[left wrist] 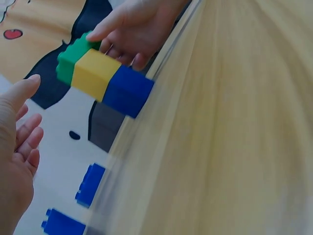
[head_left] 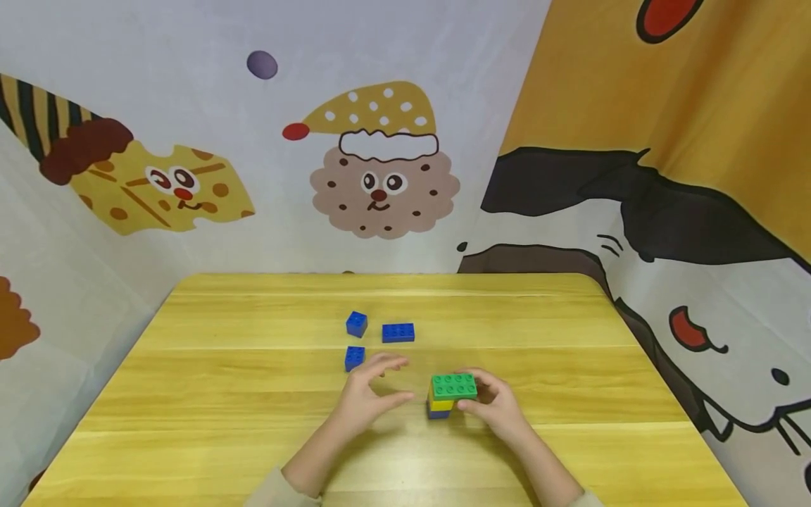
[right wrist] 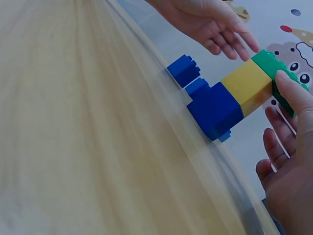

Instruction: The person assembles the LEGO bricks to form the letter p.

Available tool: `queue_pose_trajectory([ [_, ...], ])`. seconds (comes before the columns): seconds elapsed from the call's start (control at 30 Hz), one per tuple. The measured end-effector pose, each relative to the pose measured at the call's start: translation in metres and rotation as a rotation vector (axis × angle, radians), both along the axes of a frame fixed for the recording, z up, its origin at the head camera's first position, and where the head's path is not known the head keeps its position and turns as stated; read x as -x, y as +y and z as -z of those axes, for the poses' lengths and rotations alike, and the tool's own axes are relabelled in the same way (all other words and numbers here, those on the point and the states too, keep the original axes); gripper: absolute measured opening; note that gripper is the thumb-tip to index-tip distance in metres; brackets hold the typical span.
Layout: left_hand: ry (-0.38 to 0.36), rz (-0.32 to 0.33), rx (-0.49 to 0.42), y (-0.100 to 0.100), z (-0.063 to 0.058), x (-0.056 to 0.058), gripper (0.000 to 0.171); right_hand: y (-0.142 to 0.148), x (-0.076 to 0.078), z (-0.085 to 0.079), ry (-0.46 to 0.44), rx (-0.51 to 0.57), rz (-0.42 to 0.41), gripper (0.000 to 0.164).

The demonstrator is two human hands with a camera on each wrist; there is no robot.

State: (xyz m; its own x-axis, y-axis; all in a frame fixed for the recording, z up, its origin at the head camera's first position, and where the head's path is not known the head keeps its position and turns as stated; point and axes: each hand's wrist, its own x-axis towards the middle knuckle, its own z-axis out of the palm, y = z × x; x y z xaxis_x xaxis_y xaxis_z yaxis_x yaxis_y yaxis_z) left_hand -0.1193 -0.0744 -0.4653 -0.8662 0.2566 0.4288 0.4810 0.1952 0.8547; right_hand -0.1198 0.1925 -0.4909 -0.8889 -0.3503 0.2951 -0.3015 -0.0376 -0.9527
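A small stack of toy building bricks stands on the table, with a blue brick (head_left: 438, 414) at the bottom, a yellow brick (head_left: 441, 405) in the middle and a longer green brick (head_left: 453, 386) on top. The green brick juts out to the right past the two below. My right hand (head_left: 500, 407) pinches that overhanging end between thumb and fingers, as the right wrist view also shows at the green brick (right wrist: 275, 73). To the left of the stack, my left hand (head_left: 364, 396) is held with thumb and fingers spread apart, holding nothing.
Beyond my left hand lie loose blue bricks: a long one (head_left: 398, 332), a small one (head_left: 357, 324) and another small one (head_left: 355, 358) close to my fingers. The wooden table (head_left: 222, 394) reaches back to a cartoon-printed cloth (head_left: 285, 239).
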Motion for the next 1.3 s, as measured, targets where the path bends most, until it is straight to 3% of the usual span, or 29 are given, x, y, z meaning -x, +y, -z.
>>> queue_pose_trajectory([
  [0.23, 0.013, -0.077, 0.013, -0.018, 0.003, 0.003, 0.049, 0.006, -0.004, 0.000, 0.022, 0.031, 0.031, 0.043],
  [0.47, 0.024, -0.123, 0.005, -0.030, -0.023, -0.004, 0.047, 0.012, -0.007, 0.001, 0.058, 0.074, 0.050, 0.043],
  [0.57, 0.009, -0.152, 0.012, -0.035, -0.026, -0.003, 0.046, 0.013, -0.007, 0.001, 0.075, 0.087, 0.052, 0.042],
  [0.63, 0.002, -0.178, 0.020, -0.039, -0.020, 0.002, 0.046, 0.013, -0.008, 0.001, 0.073, 0.098, 0.049, 0.041],
  [0.87, -0.053, -0.231, -0.003, -0.059, 0.017, 0.024, 0.049, 0.013, -0.010, 0.000, 0.038, 0.123, 0.045, 0.038],
  [1.03, -0.085, -0.213, 0.011, -0.068, 0.027, 0.032, 0.049, 0.011, -0.008, 0.000, 0.043, 0.125, 0.051, 0.038],
  [1.3, -0.152, -0.181, 0.003, -0.072, 0.033, 0.038, 0.049, 0.011, -0.005, -0.001, 0.059, 0.136, 0.034, 0.038],
])
